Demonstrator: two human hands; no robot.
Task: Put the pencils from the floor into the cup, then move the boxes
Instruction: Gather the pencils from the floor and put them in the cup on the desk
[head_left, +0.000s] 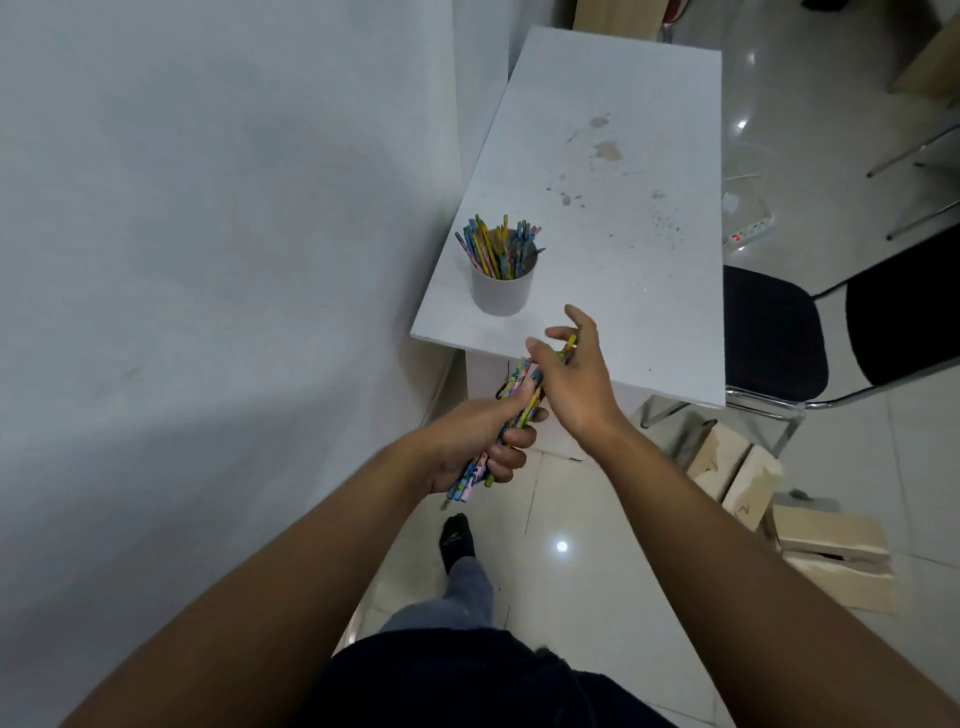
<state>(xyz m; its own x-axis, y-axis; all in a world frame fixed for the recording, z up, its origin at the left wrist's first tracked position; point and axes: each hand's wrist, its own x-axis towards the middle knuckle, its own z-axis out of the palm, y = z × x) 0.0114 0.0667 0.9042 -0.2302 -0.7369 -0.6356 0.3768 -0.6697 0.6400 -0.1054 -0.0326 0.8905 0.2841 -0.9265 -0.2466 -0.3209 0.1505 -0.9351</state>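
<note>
A: Both forearms reaching forward from 6 o'clock, bare, meeting near the centre. Left hand curled tight around a bundle of pencils, palm turned inward, bundle slanting from 7 o'clock up toward 1 o'clock.

B: And the right hand?

A: Seen from the back, wrist bent, fingers half spread and loose. Thumb and one finger pinching a single yellow pencil at the upper end of the bundle. Other fingers free, pointing to 12 o'clock.

B: Where the cup?

A: Cup standing upright on the white table, at 12 o'clock from the hands, near the table's left front corner, apart from both hands. Already many coloured pencils inside, leaning out in all directions.

B: The boxes?

A: Boxes lying on the tiled floor at 4 o'clock, pale, cardboard-like, some tilted against each other, beside a black chair.

B: Any writing to read?

A: Patterns on the pencils, too small and blurred to read. Nothing legible on cup or boxes. One foot in a dark sock on the floor at 6 o'clock, under the left hand.
</note>
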